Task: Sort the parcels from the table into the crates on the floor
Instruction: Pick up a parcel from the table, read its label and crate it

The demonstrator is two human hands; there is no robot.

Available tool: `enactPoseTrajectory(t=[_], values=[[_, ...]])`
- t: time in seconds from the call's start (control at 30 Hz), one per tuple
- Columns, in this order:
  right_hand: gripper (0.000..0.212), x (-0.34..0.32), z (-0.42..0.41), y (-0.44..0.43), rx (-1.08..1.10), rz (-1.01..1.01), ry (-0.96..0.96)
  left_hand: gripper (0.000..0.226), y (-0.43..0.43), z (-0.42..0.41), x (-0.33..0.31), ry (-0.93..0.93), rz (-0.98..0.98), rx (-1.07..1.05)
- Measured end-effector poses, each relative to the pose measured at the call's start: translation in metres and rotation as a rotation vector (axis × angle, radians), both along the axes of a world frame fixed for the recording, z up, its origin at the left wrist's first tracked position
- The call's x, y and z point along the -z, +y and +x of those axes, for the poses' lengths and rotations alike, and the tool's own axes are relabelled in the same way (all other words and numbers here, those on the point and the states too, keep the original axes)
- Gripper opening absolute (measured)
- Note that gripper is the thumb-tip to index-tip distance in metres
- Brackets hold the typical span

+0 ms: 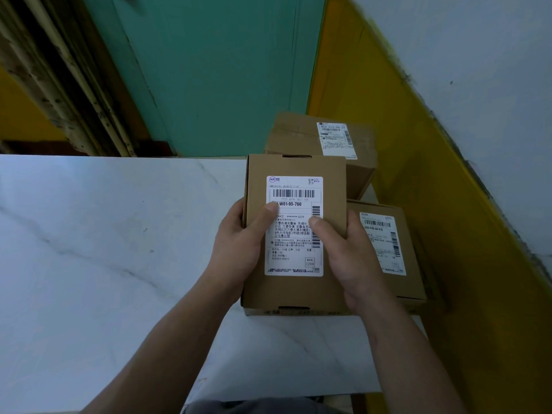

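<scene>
Dim, cool, even light leaves a pale sheen on the tabletop (74, 234) toward 9 o'clock and soft shadow toward 6, while wide-angle distortion slants the wall (478, 85) at 2 o'clock, the centre staying sharp.

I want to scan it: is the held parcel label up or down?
Label up. The held parcel shows its white label to the camera, the left hand and right hand gripping its sides.

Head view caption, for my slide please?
Left hand and right hand grip a labelled parcel over the white table.
</scene>
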State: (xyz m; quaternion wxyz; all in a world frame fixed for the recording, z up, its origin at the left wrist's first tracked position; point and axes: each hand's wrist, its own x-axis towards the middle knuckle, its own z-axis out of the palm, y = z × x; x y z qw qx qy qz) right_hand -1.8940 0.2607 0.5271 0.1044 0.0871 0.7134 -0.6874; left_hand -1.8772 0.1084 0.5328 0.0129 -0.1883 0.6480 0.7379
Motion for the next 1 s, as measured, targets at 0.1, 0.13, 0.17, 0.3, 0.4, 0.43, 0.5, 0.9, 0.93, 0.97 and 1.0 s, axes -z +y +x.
enactPoseTrajectory(t=[0.1, 0.13, 0.17, 0.3, 0.4, 0.43, 0.5, 0.9, 0.93, 0.97, 1.0], values=[[0.029, 0.0, 0.0, 0.001, -0.015, 0.011, -0.005, 0.023, 0.0, 0.0, 0.001, -0.003, -0.013, -0.008], [0.029, -0.001, 0.0, 0.001, -0.018, 0.011, -0.009, 0.023, 0.0, -0.001, 0.001, -0.004, -0.017, -0.009], [0.03, -0.001, 0.0, 0.001, -0.021, 0.01, -0.012, 0.022, 0.0, -0.001, 0.001, -0.004, -0.018, -0.011], [0.035, -0.001, 0.0, 0.002, -0.026, 0.012, -0.013, 0.016, -0.001, -0.003, 0.002, -0.008, 0.012, -0.022], [0.038, 0.0, 0.0, 0.003, -0.036, 0.009, -0.011, 0.029, -0.001, -0.004, 0.001, -0.003, 0.019, -0.042], [0.039, 0.0, 0.0, 0.003, -0.041, 0.009, -0.012, 0.035, -0.001, -0.004, 0.001, -0.002, 0.018, -0.055], [0.041, 0.0, 0.001, 0.003, -0.051, 0.01, -0.014, 0.044, -0.001, -0.004, 0.001, -0.005, 0.014, -0.074], [0.038, -0.001, 0.005, 0.006, -0.035, 0.007, -0.019, 0.051, -0.005, 0.003, 0.006, -0.018, 0.009, 0.012], [0.038, 0.0, 0.004, 0.006, -0.032, 0.008, -0.02, 0.052, -0.006, 0.004, 0.006, -0.015, 0.023, 0.024], [0.037, -0.001, 0.004, 0.006, -0.032, 0.007, -0.023, 0.054, -0.006, 0.006, 0.007, -0.015, 0.038, 0.034], [0.036, -0.001, 0.003, 0.006, -0.033, 0.002, -0.025, 0.055, -0.006, 0.007, 0.007, -0.012, 0.047, 0.043]])
